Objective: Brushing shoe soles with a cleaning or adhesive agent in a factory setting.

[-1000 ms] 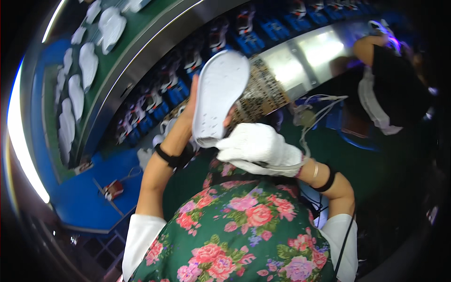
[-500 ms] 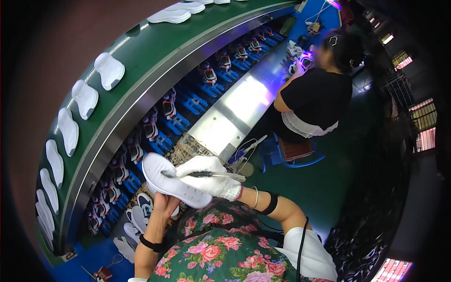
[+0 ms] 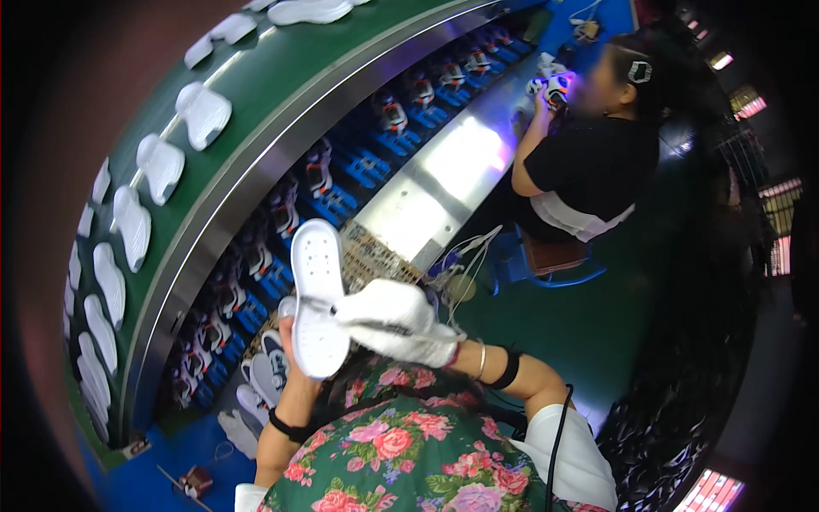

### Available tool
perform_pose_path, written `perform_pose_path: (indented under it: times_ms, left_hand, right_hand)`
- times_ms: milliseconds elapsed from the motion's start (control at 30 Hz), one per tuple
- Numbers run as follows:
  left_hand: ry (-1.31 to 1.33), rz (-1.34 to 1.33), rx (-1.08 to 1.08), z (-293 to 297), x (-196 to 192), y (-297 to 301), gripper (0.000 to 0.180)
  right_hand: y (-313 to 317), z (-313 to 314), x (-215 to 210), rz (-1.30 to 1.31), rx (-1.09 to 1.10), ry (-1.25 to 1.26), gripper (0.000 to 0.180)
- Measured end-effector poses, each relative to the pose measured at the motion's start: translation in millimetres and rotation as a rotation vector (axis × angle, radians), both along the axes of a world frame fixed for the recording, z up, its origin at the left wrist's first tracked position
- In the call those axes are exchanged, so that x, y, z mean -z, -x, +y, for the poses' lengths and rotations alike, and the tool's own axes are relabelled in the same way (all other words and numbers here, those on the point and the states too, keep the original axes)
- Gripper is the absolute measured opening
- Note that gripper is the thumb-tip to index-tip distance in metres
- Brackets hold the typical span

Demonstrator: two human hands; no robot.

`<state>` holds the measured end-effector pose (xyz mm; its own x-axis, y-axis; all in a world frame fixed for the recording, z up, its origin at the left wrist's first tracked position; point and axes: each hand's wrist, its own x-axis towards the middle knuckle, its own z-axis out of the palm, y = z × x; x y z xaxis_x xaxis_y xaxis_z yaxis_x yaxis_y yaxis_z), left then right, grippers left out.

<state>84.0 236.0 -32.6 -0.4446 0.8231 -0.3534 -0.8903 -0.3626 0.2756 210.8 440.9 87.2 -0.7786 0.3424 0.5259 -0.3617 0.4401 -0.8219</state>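
Observation:
A long white shoe sole (image 3: 318, 260), with small holes on its upturned face, stands nearly lengthwise in front of my chest. My left hand (image 3: 296, 363) is bare and closed on the sole's left edge, with most of its fingers hidden behind it. A white knitted glove covers my right hand (image 3: 397, 311). In it I grip a thin-handled brush-like tool (image 3: 386, 325), whose dark tip meets the sole near its narrow middle. The exact form of the tip is too blurred to make out.
On the left curves a green conveyor belt (image 3: 281, 77) carrying several white soles. Below its metal edge, shoe uppers (image 3: 320, 171) sit on blue holders. Several shoes (image 3: 269, 375) and a white glove (image 3: 237, 431) lie lower left. A co-worker (image 3: 589, 162) sits beyond on a blue stool (image 3: 546, 264).
The sole has turned from a slant to nearly upright, its holed face now toward me. My gloved hand keeps the tool against it. The surroundings have shifted slightly in view.

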Motion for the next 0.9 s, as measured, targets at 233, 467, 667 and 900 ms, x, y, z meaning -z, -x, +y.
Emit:
perform_pose_path:
  times_ms: [233,467,667,900]
  left_hand:
    - [-0.307,-0.615,0.091,52,-48,-23,0.08]
    - [-0.172,-0.214,0.15,43,-40,-41,0.07]
    - [-0.143,-0.556,0.0,30,-35,-36,0.072]
    - [-0.152,-0.204,0.028,46,-34,-29,0.078]
  right_hand:
    - [9,24,-9,0.016,0.108,-0.182,0.023]
    - [22,23,-24,0.038,0.099,-0.432,0.031]
    - [17,-2,-27,-0.017,-0.098,-0.269,0.028]
    - [17,5,-14,0.019,0.035,-0.364,0.021]
